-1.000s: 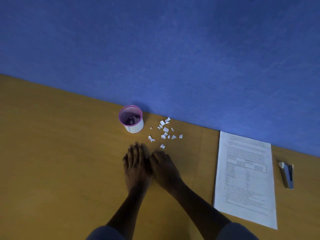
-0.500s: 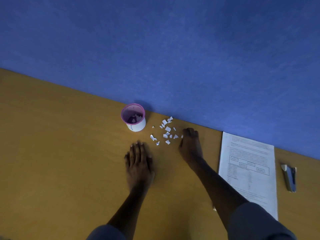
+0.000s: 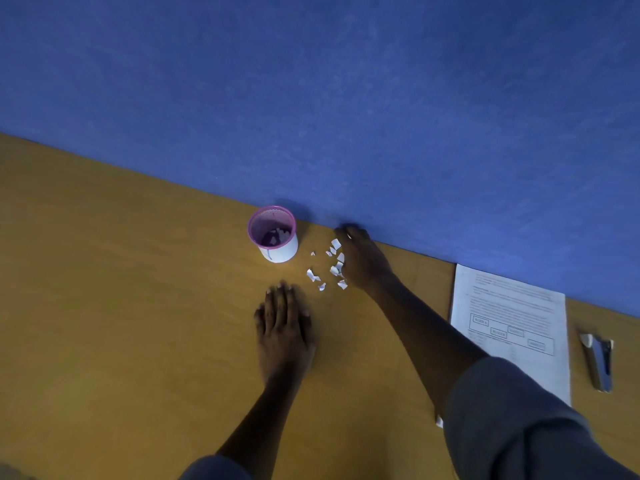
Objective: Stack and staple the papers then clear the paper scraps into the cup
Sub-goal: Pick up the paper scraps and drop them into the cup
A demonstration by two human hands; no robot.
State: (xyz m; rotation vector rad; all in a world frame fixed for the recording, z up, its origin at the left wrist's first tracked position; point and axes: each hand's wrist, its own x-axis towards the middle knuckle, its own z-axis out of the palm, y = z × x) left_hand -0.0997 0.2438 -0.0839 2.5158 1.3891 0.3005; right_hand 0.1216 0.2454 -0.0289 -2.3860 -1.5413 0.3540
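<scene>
A pink-rimmed mesh cup (image 3: 273, 233) with a white band stands near the blue wall, and a few white scraps lie inside it. Several small white paper scraps (image 3: 332, 263) are scattered on the wooden desk just right of the cup. My right hand (image 3: 363, 259) lies palm down on the right edge of the scraps, fingers reaching the wall; it covers some of them and holds nothing. My left hand (image 3: 282, 327) rests flat on the desk below the cup, fingers apart, empty. The stack of printed papers (image 3: 512, 323) lies at the right, partly under my right sleeve.
A stapler (image 3: 599, 362) lies on the desk to the right of the papers. The blue wall (image 3: 346, 98) runs along the desk's far edge right behind the cup and scraps. The wooden desk (image 3: 121, 306) stretches wide to the left.
My right hand has left my left hand, swung out to the right and now moved up against the scraps' right side at the wall. My left hand has stayed flat in place.
</scene>
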